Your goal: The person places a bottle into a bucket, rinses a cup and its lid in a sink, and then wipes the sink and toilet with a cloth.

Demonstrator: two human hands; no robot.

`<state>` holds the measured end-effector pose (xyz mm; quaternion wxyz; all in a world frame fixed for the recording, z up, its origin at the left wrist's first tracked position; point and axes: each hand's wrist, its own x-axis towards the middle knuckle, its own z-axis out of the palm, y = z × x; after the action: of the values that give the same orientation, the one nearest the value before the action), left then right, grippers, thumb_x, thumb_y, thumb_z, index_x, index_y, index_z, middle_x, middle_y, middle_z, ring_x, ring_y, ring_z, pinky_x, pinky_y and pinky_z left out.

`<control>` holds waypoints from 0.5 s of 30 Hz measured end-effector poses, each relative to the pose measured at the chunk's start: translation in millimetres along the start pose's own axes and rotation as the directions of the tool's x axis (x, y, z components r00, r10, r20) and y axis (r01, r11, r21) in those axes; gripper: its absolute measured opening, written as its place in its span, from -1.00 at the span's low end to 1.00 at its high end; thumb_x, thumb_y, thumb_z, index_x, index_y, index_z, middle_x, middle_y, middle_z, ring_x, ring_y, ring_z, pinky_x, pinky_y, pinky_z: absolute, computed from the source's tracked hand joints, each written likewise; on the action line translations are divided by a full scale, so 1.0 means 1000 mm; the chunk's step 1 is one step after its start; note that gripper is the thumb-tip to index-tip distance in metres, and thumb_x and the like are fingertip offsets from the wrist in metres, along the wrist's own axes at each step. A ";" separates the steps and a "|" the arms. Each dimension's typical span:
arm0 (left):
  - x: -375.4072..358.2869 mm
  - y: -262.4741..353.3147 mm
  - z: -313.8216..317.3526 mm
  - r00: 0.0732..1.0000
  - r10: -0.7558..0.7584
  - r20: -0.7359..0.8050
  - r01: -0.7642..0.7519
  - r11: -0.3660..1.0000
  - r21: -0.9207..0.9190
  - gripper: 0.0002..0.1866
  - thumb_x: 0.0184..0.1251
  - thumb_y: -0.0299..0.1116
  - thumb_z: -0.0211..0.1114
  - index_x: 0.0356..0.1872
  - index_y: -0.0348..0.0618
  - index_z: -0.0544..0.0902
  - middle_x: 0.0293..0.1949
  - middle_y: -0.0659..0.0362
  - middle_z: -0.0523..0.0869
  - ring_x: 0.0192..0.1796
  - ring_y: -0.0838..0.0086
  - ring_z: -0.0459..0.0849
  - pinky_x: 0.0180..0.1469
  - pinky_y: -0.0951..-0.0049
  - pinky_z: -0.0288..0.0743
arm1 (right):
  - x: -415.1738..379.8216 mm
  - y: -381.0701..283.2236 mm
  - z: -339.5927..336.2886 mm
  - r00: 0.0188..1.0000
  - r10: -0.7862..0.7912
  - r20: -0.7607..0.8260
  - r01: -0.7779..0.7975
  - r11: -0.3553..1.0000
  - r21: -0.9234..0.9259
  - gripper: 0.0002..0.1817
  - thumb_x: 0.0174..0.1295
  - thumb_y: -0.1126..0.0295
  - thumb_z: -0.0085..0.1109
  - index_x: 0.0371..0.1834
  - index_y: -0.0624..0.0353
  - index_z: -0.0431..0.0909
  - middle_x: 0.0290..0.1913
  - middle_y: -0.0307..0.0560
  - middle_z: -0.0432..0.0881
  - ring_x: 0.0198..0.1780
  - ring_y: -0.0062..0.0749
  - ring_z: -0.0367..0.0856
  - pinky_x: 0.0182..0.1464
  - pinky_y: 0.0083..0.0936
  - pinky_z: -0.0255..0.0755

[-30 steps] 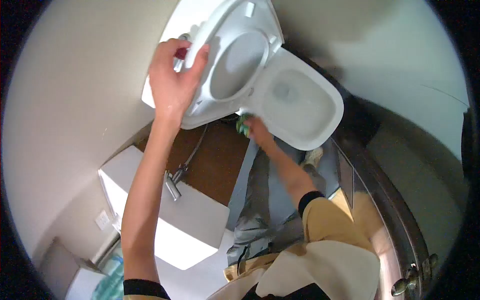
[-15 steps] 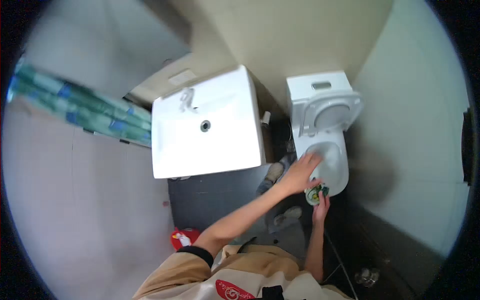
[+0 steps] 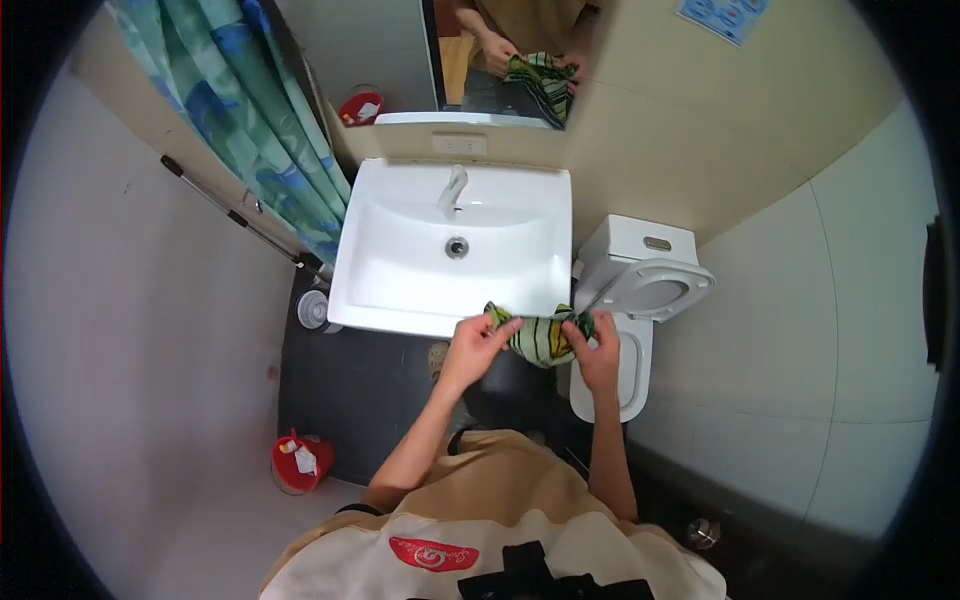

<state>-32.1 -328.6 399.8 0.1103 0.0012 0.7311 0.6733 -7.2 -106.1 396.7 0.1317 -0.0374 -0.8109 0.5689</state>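
A striped cloth (image 3: 540, 338) in green, white, yellow and black hangs between my two hands, just in front of the sink's right front edge. My left hand (image 3: 478, 346) pinches its left end between thumb and fingers. At the other end, my right hand (image 3: 594, 350) grips a bunched, darker corner. The cloth sags a little in the middle. Beyond it is the white sink (image 3: 400, 290) with its faucet (image 3: 453, 188). My right hand is in front of the white toilet (image 3: 640, 395), whose lid is raised.
A mirror (image 3: 500, 90) above the sink reflects the cloth and hands. Green-blue shower curtain (image 3: 240, 110) and a long pole (image 3: 235, 215) are at left. A red bin (image 3: 315, 457) holding litter stands on the dark floor (image 3: 370, 385); a floor drain (image 3: 703, 533) lies lower right.
My hands have moved left and up from the toilet bowl to the sink's front. The cloth, bunched in my right hand before, is now spread between both hands. The view has turned toward the sink.
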 end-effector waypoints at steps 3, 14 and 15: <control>0.079 0.039 -0.080 0.998 -0.009 -0.059 0.000 0.989 -0.148 -0.64 0.31 -0.17 0.46 -0.49 -0.28 0.69 -0.69 0.31 0.54 -0.64 0.66 0.50 -0.58 0.59 0.34 | 0.082 -0.051 0.065 0.991 0.126 -0.040 -0.122 0.988 0.092 -0.63 0.22 0.23 0.44 -0.46 0.20 0.43 -0.49 -0.30 0.38 -0.39 -0.61 0.32 -0.32 -0.58 0.28; 0.259 -0.018 -0.267 0.974 0.129 -0.188 -0.139 0.990 -0.036 -0.70 0.47 -0.19 0.28 0.01 -0.20 0.62 -0.18 0.25 0.71 -0.11 0.58 0.68 -0.14 0.54 0.54 | 0.337 0.056 0.318 0.905 -0.389 0.172 0.416 0.720 -0.555 -0.56 0.32 0.29 0.15 0.21 0.24 0.49 0.31 0.18 0.46 0.38 -0.01 0.37 0.41 -0.12 0.23; 0.245 -0.030 -0.278 0.982 0.065 -0.178 -0.070 0.997 -0.023 -0.74 0.47 -0.23 0.28 -0.01 -0.20 0.63 -0.19 0.25 0.71 -0.10 0.58 0.68 -0.13 0.56 0.54 | 0.340 0.079 0.337 0.864 -0.428 0.265 0.483 0.558 -0.675 -0.51 0.30 0.27 0.12 0.27 0.23 0.46 0.39 0.17 0.40 0.44 -0.02 0.30 0.47 -0.06 0.15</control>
<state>-312.3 -567.8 350.6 0.0221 -0.0354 0.7275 0.6848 -428.0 -314.8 274.0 0.2200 0.1447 -0.9529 0.1506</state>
